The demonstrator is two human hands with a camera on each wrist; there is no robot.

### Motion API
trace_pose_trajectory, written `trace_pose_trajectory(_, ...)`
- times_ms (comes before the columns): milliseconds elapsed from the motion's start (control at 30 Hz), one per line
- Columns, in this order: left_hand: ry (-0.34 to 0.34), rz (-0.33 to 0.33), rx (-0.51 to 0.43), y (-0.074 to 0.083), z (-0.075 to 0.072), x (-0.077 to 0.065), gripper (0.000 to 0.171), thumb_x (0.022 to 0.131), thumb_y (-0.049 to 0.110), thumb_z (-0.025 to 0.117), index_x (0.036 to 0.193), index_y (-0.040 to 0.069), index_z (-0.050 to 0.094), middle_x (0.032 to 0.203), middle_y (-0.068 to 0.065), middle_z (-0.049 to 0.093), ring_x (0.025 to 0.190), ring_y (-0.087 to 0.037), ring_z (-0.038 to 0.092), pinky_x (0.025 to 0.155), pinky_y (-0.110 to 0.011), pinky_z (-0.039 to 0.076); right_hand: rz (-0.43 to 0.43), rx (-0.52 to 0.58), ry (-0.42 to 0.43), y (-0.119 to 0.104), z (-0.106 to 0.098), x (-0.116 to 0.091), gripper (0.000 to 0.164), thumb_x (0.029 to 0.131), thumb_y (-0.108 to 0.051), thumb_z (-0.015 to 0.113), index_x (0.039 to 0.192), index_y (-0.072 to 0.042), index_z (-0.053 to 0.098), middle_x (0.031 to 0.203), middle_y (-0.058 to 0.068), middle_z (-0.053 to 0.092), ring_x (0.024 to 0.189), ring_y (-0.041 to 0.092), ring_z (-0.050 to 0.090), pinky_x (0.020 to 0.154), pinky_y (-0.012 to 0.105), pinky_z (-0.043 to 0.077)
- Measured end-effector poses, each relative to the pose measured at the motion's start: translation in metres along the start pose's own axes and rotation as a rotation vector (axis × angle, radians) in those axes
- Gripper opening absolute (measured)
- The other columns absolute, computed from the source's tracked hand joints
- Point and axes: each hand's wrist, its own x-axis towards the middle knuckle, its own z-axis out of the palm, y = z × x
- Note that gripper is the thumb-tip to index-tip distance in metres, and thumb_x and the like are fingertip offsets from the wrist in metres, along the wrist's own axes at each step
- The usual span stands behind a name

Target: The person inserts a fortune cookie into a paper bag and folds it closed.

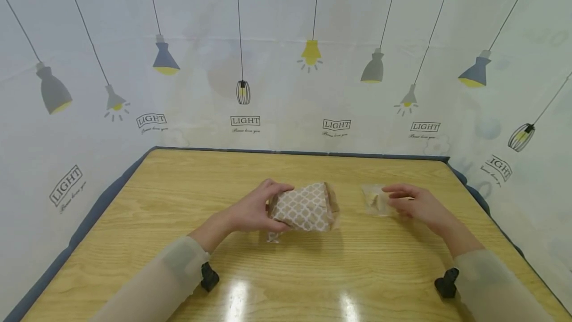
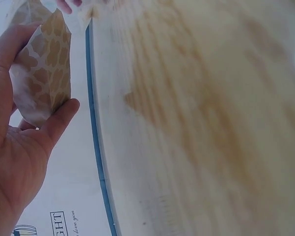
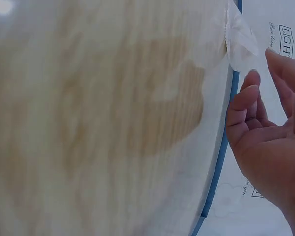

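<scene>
At the table (image 1: 380, 272), the left hand (image 1: 256, 207) grips a patterned packet (image 1: 304, 207), while the right hand (image 1: 417, 207), fingers loosely bent, is beside a clear sachet (image 1: 372, 201).

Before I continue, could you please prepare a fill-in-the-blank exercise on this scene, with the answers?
1. Of the left hand and the right hand, only the ____ one grips the lattice-patterned bag.
2. The transparent packet is nearer to the ____ hand.
3. The lamp-printed wall sheet repeats the capitalised word ____.
Missing words: left; right; LIGHT.
</scene>
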Motion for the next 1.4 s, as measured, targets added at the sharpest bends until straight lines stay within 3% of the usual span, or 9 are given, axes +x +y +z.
trace_pose_trajectory(100,0.001,0.002,0.003,0.0,0.0,0.0,0.099,0.081,0.021,0.098,0.166,0.019,0.047,0.144,-0.01,0.048,0.123,-0.025,0.053,0.105,-0.042,0.06,0.012,-0.03,-0.02,0.001,0.001,0.007,0.053,0.112,-0.029,0.065,0.161,-0.01,0.055,0.158,0.03,0.052,0.103,0.022,0.064,0.075,0.033,0.058)
trace_pose_trajectory(267,0.003,0.003,-0.007,-0.001,0.001,0.0,0.099,0.08,0.02,0.098,0.166,0.019,0.047,0.144,-0.012,0.047,0.123,-0.025,0.053,0.106,-0.043,0.06,0.04,-0.059,-0.042,0.002,0.004,0.014,0.053,0.111,-0.029,0.066,0.16,-0.011,0.056,0.159,0.032,0.05,0.105,0.025,0.064,0.076,0.033,0.058)
trace_pose_trajectory(433,0.002,0.01,-0.018,-0.001,0.0,-0.001,0.099,0.081,0.02,0.098,0.165,0.019,0.047,0.145,-0.012,0.047,0.124,-0.026,0.054,0.106,-0.042,0.061,0.056,-0.124,-0.053,-0.002,0.007,0.017,0.058,0.109,-0.035,0.069,0.16,-0.01,0.056,0.16,0.033,0.05,0.119,0.03,0.063,0.079,0.035,0.057)
trace_pose_trajectory(700,-0.002,0.017,-0.009,0.001,0.0,0.0,0.098,0.081,0.02,0.097,0.165,0.018,0.047,0.145,-0.014,0.047,0.124,-0.027,0.053,0.106,-0.043,0.06,0.088,-0.085,-0.031,-0.008,0.013,0.019,0.064,0.11,-0.038,0.068,0.164,-0.011,0.046,0.151,0.031,0.053,0.103,0.029,0.063,0.075,0.035,0.056)
trace_pose_trajectory(833,-0.003,0.014,-0.004,0.002,0.0,0.0,0.098,0.081,0.02,0.097,0.165,0.018,0.047,0.145,-0.014,0.047,0.124,-0.027,0.053,0.106,-0.043,0.06,0.06,-0.103,-0.038,-0.008,0.017,0.021,0.07,0.107,-0.042,0.072,0.166,-0.013,0.046,0.156,0.034,0.051,0.118,0.038,0.064,0.083,0.037,0.058)
trace_pose_trajectory(967,-0.006,0.011,-0.012,0.002,0.0,0.0,0.098,0.082,0.019,0.097,0.166,0.018,0.047,0.144,-0.014,0.047,0.124,-0.027,0.053,0.106,-0.043,0.06,0.011,-0.145,-0.042,-0.013,0.02,0.02,0.066,0.108,-0.04,0.071,0.164,-0.013,0.049,0.158,0.037,0.049,0.14,0.049,0.056,0.095,0.044,0.06)
trace_pose_trajectory(1133,-0.007,0.007,-0.017,0.001,0.001,0.001,0.098,0.081,0.019,0.097,0.166,0.018,0.047,0.144,-0.014,0.046,0.124,-0.027,0.054,0.106,-0.043,0.061,-0.028,-0.163,-0.049,-0.015,0.025,0.022,0.06,0.109,-0.036,0.07,0.161,-0.011,0.054,0.164,0.037,0.044,0.148,0.056,0.046,0.104,0.057,0.059)
trace_pose_trajectory(1267,-0.005,0.005,-0.012,0.0,0.002,0.002,0.098,0.081,0.019,0.097,0.165,0.019,0.047,0.145,-0.014,0.046,0.124,-0.027,0.054,0.106,-0.041,0.06,-0.031,-0.172,-0.053,-0.016,0.028,0.023,0.055,0.109,-0.032,0.07,0.158,-0.009,0.057,0.162,0.034,0.048,0.142,0.052,0.053,0.102,0.054,0.058)
trace_pose_trajectory(1400,-0.004,0.008,-0.009,0.001,0.002,0.002,0.097,0.082,0.02,0.097,0.165,0.02,0.048,0.144,-0.013,0.047,0.123,-0.027,0.053,0.105,-0.042,0.06,-0.008,-0.145,-0.051,-0.02,0.03,0.019,0.055,0.108,-0.029,0.072,0.157,-0.008,0.059,0.138,0.026,0.062,0.112,0.035,0.061,0.084,0.04,0.056)
